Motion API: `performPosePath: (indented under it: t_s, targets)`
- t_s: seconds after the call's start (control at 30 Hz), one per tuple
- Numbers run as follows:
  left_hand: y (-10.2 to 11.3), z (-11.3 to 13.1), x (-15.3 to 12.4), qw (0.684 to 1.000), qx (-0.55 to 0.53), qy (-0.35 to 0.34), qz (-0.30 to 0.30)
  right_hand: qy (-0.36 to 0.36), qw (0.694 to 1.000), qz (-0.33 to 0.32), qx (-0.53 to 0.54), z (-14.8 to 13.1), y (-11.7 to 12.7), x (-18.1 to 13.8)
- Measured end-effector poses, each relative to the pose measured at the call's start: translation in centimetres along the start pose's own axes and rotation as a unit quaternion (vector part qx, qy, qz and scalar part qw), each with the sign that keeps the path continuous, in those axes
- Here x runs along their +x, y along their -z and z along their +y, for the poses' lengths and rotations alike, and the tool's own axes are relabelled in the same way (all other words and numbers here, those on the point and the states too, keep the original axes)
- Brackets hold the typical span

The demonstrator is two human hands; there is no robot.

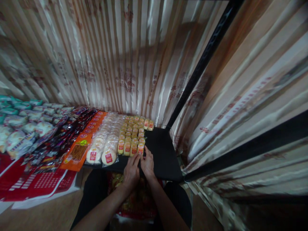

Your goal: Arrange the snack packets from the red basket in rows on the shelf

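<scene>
Both my hands rest side by side at the front edge of a black shelf (163,154). My left hand (131,170) and my right hand (147,163) have their fingers bent, the fingertips touching the nearest small yellow packets with red labels (131,147). These packets stand in several rows running to the back (137,123). Whether a packet is gripped I cannot make out. To their left lie rows of round white cakes in clear wrap (106,144).
Orange snack packets (80,149), dark wrapped packs (57,138) and white-green bags (21,125) fill the shelf to the left. Red printed sheets (36,184) lie at front left. A bag of yellow goods (134,199) sits in my lap. Striped curtains and black poles (199,67) surround.
</scene>
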State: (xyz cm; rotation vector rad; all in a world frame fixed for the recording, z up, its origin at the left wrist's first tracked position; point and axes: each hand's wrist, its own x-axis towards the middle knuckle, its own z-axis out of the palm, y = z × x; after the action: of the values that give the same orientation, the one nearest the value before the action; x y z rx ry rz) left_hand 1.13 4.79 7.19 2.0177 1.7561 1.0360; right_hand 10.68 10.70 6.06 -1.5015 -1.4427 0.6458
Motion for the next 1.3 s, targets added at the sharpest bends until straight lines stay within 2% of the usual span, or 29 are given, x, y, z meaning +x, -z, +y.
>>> performPosePath:
  t_s: [0.13, 0.43, 0.6, 0.73, 0.9, 1.13, 1.3]
  targets:
    - [-0.2, 0.0, 0.2, 0.999, 0.012, -0.03, -0.019, -0.012, 1.0, -0.009, 0.027, 0.3, 0.1, 0.3]
    - [-0.9, -0.3, 0.3, 0.999, 0.036, -0.035, -0.006, -0.069, 0.995, -0.011, 0.069, 0.0, 0.1, 1.7]
    - [-1.2, -0.7, 0.3, 0.998, 0.045, -0.047, 0.007, -0.055, 0.996, -0.047, 0.055, -0.5, -0.5, 1.8]
    - [-1.2, -0.7, 0.3, 0.998, 0.044, -0.05, 0.005, -0.045, 0.997, -0.039, 0.043, -0.5, -0.8, 2.0]
    - [-0.9, -0.4, 0.2, 0.998, 0.03, -0.052, 0.007, -0.052, 0.996, -0.059, 0.046, -0.6, -0.8, 1.9]
    - [-0.5, -0.3, -0.3, 0.998, 0.033, -0.056, -0.014, -0.062, 0.996, -0.026, 0.059, -0.8, 0.2, 0.5]
    - [0.2, 0.4, -2.0, 0.997, 0.038, -0.055, -0.029, -0.091, 0.989, 0.037, 0.106, -1.0, 1.6, -2.4]
